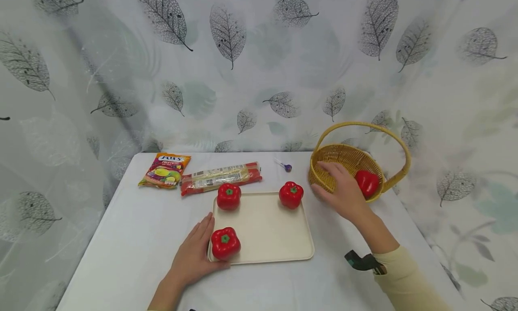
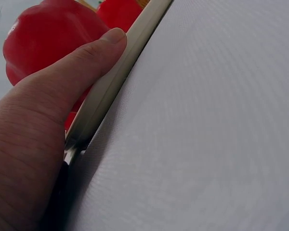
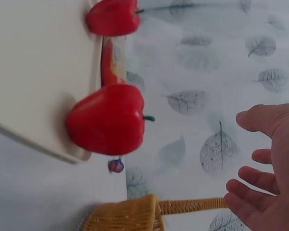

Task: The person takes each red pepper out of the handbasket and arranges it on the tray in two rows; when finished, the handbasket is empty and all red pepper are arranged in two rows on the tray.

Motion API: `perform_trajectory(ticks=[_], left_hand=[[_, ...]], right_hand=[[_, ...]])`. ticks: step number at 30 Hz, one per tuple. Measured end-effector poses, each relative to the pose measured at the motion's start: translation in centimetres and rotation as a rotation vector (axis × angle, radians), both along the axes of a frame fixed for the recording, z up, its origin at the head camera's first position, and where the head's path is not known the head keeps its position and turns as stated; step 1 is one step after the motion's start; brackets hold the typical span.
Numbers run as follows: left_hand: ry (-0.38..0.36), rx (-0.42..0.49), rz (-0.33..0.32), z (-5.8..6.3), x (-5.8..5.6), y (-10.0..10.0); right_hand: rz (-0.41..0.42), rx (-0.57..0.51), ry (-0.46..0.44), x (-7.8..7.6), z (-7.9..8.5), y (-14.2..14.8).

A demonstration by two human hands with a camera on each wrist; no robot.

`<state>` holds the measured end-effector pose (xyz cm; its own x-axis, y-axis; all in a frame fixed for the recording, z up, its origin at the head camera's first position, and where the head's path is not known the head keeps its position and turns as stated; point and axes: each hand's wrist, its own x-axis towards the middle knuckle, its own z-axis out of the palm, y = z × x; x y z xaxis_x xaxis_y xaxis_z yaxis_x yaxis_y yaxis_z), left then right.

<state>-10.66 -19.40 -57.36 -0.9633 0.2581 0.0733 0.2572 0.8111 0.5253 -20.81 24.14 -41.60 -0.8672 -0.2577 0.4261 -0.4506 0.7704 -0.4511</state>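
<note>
A cream tray (image 1: 271, 230) lies on the table with three red bell peppers on it: one at the back left (image 1: 228, 196), one at the front left (image 1: 225, 243) and one at the back right (image 1: 291, 195). My left hand (image 1: 193, 252) rests along the tray's left side, fingers extended. In the left wrist view its thumb (image 2: 98, 53) touches the tray's rim beside a pepper. Over the left side of a wicker basket (image 1: 348, 152) reaches my right hand (image 1: 341, 189), fingers spread and holding nothing. Inside the basket sits another red bell pepper (image 1: 367, 183).
Behind the tray lies a long red-and-clear packet (image 1: 221, 178), with an orange Fox's candy bag (image 1: 164, 170) to its left. A small purple lollipop (image 1: 287, 168) lies left of the basket. The basket's tall handle (image 1: 364, 124) arches upward. A leaf-patterned curtain (image 1: 259, 68) hangs behind the table.
</note>
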Motion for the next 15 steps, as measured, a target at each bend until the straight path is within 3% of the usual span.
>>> perform_trajectory(ticks=[6, 15], left_hand=[[-0.005, -0.007, -0.006, -0.2, 0.2, 0.0], [0.022, -0.005, -0.009, -0.1, 0.1, -0.2]], right_hand=[[-0.135, 0.071, -0.079, -1.1, -0.4, 3.5], [-0.199, 0.144, -0.181, -2.4, -1.0, 6.6]])
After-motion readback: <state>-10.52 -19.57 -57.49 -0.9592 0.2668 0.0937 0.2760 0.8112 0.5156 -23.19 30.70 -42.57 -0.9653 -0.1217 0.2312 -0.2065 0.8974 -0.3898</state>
